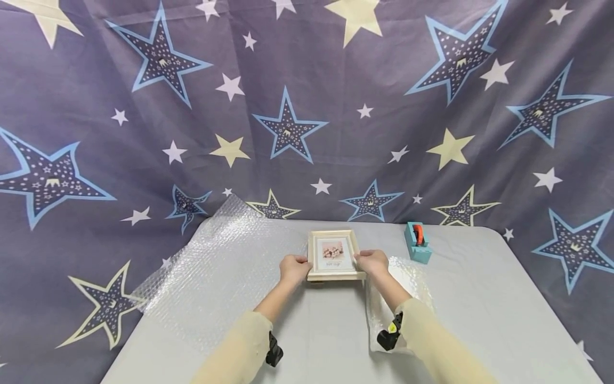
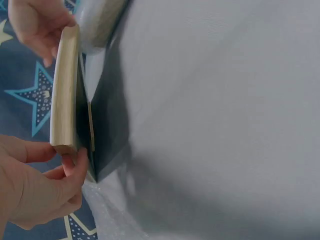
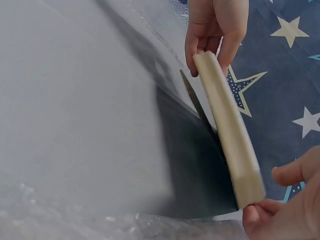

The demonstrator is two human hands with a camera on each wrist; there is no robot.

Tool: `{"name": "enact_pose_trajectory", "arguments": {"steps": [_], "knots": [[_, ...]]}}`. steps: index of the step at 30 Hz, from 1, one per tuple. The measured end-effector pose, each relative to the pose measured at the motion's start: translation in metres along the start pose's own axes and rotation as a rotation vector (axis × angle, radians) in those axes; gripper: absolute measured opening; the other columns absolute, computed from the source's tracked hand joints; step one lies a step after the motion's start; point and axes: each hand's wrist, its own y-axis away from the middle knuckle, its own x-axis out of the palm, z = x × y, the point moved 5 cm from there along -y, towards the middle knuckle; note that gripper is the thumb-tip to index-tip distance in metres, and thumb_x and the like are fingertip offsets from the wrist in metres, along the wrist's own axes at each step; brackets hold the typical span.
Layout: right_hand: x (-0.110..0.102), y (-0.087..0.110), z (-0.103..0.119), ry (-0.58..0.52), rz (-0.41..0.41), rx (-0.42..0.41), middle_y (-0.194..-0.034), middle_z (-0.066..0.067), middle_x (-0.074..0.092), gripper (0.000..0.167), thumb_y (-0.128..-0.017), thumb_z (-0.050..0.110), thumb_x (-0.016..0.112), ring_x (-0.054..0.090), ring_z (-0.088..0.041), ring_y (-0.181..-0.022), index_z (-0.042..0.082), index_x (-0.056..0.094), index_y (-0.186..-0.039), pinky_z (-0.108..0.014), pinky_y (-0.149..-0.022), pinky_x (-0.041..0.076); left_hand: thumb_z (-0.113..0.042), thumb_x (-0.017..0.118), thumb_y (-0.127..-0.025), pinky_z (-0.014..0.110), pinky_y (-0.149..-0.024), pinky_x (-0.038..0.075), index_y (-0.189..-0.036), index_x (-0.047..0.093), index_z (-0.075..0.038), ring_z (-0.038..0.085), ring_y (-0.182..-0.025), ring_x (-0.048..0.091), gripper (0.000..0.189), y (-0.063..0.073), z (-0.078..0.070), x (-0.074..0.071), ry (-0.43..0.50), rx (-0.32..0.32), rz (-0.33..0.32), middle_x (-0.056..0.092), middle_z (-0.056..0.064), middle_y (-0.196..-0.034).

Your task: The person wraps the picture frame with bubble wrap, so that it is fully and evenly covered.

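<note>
Both hands hold a cream-coloured picture frame [image 1: 333, 277] with a flower picture in it, at mid table. My left hand [image 1: 294, 269] grips its left side. In the left wrist view, the left thumb and fingers [image 2: 75, 175] pinch the frame's lower edge. At the opposite side, my right hand [image 1: 373, 262] holds the frame; in the right wrist view its fingers touch the corner and the thumb stands a little apart. Behind the frame the dark back and a stand leg [image 3: 197, 102] show, tilted off the table.
A sheet of bubble wrap [image 1: 211, 272] spreads over the table's left side and hangs past its edge. A bubble-wrapped package [image 1: 384, 320] lies under the right forearm. A teal tape dispenser [image 1: 418, 244] with an orange roll stands at the back right. Star-patterned cloth [image 1: 336, 106] hangs behind.
</note>
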Motion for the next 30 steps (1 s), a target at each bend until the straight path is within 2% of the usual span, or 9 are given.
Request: {"name": "enact_pose_trajectory", "arguments": {"steps": [2,7,10,17,21,24,26,28,30], "knots": [[-0.002,-0.002,-0.003,-0.027,-0.025,0.0,-0.125,-0.026,0.062,0.036,-0.088,0.014,0.062,0.056,-0.04,-0.12,-0.004,0.064,-0.119,-0.045,-0.104,0.048,-0.009,0.07,-0.081,0.031,-0.069,0.06,-0.097,0.073,0.006,0.025,-0.083,0.07,0.022,-0.001,0.0,0.0,0.034,-0.044,0.026,0.073,0.022,-0.097],[-0.003,-0.003,-0.011,-0.079,-0.03,-0.005,-0.122,-0.023,0.064,0.032,-0.085,0.007,0.064,0.059,-0.036,-0.115,-0.003,0.066,-0.115,-0.042,-0.101,0.05,-0.011,0.068,-0.086,0.03,-0.077,0.06,-0.109,0.07,0.004,0.022,-0.089,0.071,0.027,-0.004,0.007,-0.002,0.178,-0.154,0.108,0.07,0.022,-0.11],[-0.004,-0.002,-0.013,-0.097,-0.022,-0.007,-0.123,-0.023,0.064,0.033,-0.085,0.006,0.064,0.059,-0.037,-0.117,-0.003,0.066,-0.116,-0.041,-0.102,0.049,-0.01,0.066,-0.088,0.029,-0.081,0.06,-0.114,0.067,0.005,0.019,-0.089,0.071,0.03,-0.004,0.009,-0.001,0.264,-0.195,0.151,0.069,0.023,-0.115],[-0.007,0.006,-0.015,-0.227,-0.081,0.015,-0.12,-0.023,0.066,0.032,-0.084,0.004,0.065,0.063,-0.034,-0.112,-0.005,0.067,-0.115,-0.032,-0.092,0.056,-0.01,0.069,-0.086,0.027,-0.081,0.06,-0.113,0.067,0.005,0.011,-0.08,0.07,0.031,-0.005,0.011,-0.001,0.336,-0.242,0.179,0.07,0.022,-0.112],[-0.008,0.011,-0.018,-0.374,-0.096,0.066,-0.124,-0.027,0.063,0.036,-0.086,0.002,0.062,0.062,-0.035,-0.115,-0.008,0.062,-0.12,-0.036,-0.097,0.055,-0.009,0.072,-0.083,0.026,-0.08,0.061,-0.111,0.068,0.004,0.009,-0.076,0.07,0.031,-0.007,0.009,-0.001,0.367,-0.243,0.168,0.071,0.021,-0.111],[-0.007,0.013,-0.018,-0.495,-0.063,0.102,-0.131,-0.031,0.055,0.041,-0.089,0.002,0.058,0.056,-0.038,-0.124,-0.012,0.055,-0.127,-0.041,-0.106,0.049,-0.009,0.072,-0.083,0.025,-0.078,0.061,-0.11,0.068,0.005,0.007,-0.074,0.068,0.03,-0.009,0.006,-0.001,0.38,-0.218,0.152,0.071,0.021,-0.111],[-0.007,0.014,-0.016,-0.559,-0.028,0.122,-0.136,-0.032,0.051,0.043,-0.09,0.001,0.057,0.052,-0.037,-0.128,-0.013,0.051,-0.13,-0.041,-0.11,0.045,-0.01,0.072,-0.083,0.023,-0.077,0.06,-0.109,0.069,0.004,0.006,-0.073,0.066,0.03,-0.009,0.005,-0.002,0.388,-0.201,0.134,0.07,0.021,-0.111],[-0.007,0.014,-0.014,-0.581,0.004,0.126,-0.138,-0.031,0.049,0.044,-0.09,0.0,0.057,0.057,-0.03,-0.123,-0.013,0.05,-0.131,-0.038,-0.109,0.046,-0.01,0.072,-0.083,0.023,-0.078,0.06,-0.109,0.069,0.005,0.006,-0.075,0.066,0.03,-0.01,0.004,-0.004,0.404,-0.175,0.114,0.07,0.021,-0.112],[-0.007,0.014,-0.011,-0.596,0.046,0.129,-0.139,-0.03,0.047,0.045,-0.09,-0.001,0.058,0.065,-0.019,-0.108,-0.013,0.048,-0.133,-0.033,-0.106,0.048,-0.01,0.073,-0.083,0.024,-0.079,0.06,-0.109,0.069,0.005,0.007,-0.077,0.067,0.03,-0.01,0.002,-0.007,0.421,-0.155,0.095,0.07,0.021,-0.112]]}}
